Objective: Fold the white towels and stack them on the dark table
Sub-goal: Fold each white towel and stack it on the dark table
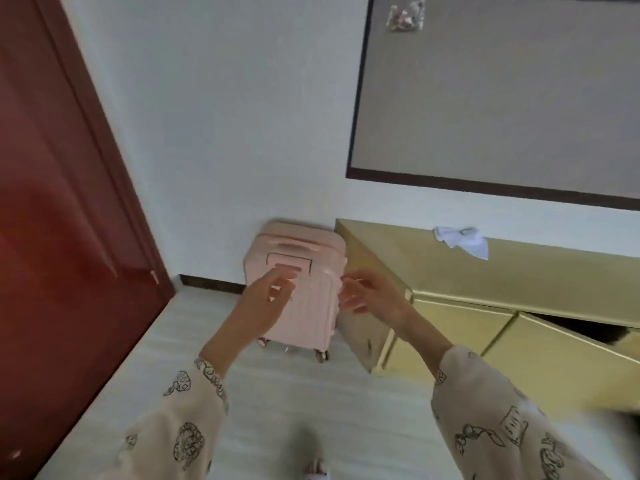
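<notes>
A crumpled white towel (462,241) lies on top of the yellow cabinet (536,271) at the right, against the wall. My left hand (266,303) and my right hand (370,296) are raised side by side in front of me, over a pink suitcase. Both have loosely bent fingers and hold nothing. Neither hand touches the towel, which is well to the right of them. No dark table is in view.
A pink suitcase (298,271) stands on the pale floor (277,393) against the white wall. A dark red door (52,202) fills the left side. The yellow cabinet has a drawer (571,344) standing ajar. A dark-framed board (502,98) hangs above it.
</notes>
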Demonstrator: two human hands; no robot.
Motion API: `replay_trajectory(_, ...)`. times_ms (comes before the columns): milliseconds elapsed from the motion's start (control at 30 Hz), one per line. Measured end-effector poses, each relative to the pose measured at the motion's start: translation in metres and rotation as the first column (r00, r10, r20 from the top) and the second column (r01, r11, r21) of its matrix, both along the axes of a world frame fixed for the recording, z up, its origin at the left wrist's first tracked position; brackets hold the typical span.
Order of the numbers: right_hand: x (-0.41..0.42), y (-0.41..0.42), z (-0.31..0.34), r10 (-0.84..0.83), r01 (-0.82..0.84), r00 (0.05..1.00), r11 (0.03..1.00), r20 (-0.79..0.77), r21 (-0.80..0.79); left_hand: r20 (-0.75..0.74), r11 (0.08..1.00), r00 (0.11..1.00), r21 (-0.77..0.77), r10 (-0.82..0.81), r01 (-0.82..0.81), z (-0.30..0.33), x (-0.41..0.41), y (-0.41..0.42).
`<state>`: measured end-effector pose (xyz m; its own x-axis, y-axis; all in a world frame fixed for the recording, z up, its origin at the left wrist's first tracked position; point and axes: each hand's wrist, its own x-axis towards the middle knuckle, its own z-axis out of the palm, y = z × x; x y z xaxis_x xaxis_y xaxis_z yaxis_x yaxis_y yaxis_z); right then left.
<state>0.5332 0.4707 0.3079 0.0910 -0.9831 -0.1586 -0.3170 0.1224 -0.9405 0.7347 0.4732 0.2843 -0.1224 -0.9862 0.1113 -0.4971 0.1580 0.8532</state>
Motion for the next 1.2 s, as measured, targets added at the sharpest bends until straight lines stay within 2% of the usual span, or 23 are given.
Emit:
replay_trajectory(167, -0.109, -0.082, -0.020, -0.170, 0.170, 0.985, 0.985, -0.030, 0.013, 0.052, 0.979, 0.978, 0.003, -0.202, 0.202, -0.031, -0.108, -0.108)
replay_trajectory(367, -0.218, -0.175, -0.027, -0.316, 0.318, 0.948, 0.946, -0.037, 0.060, 0.094, 0.941, 0.937, 0.064, -0.336, 0.331, -0.044, -0.224, -0.240)
replay_trajectory(500, -0.292, -0.221, -0.042, -0.404, 0.405, 0.914, 0.908, -0.037, 0.109, 0.115, 0.895, 0.893, 0.168, -0.435, 0.414, -0.058, -0.302, -0.300)
replay_trajectory(700, -0.408, -0.306, -0.094, -0.463, 0.468, 0.883, 0.860, -0.077, 0.203, 0.204, 0.870, 0.861, 0.282, -0.466, 0.405, -0.112, -0.420, -0.377)
replay_trajectory(833, -0.488, -0.372, -0.140, -0.397, 0.437, 0.894, 0.874, -0.207, 0.211, 0.241, 0.893, 0.889, 0.337, -0.388, 0.298, -0.144, -0.506, -0.426)
replay_trajectory(967, -0.559, -0.430, -0.177, -0.192, 0.301, 0.846, 0.942, -0.497, 0.148, 0.343, 0.898, 0.864, 0.374, -0.367, 0.233, -0.185, -0.580, -0.470)
replay_trajectory(1033, -0.587, -0.463, -0.194, -0.096, 0.198, 0.786, 0.975, -0.610, 0.102, 0.397, 0.904, 0.844, 0.372, -0.360, 0.210, -0.202, -0.608, -0.488)
replay_trajectory(1133, -0.616, -0.514, -0.219, -0.025, 0.089, 0.642, 0.995, -0.767, 0.042, 0.413, 0.913, 0.839, 0.345, -0.355, 0.217, -0.220, -0.638, -0.513)
replay_trajectory(1200, -0.624, -0.543, -0.235, 0.045, 0.004, 0.552, 0.998, -0.833, 0.057, 0.419, 0.917, 0.837, 0.334, -0.352, 0.219, -0.231, -0.650, -0.531)
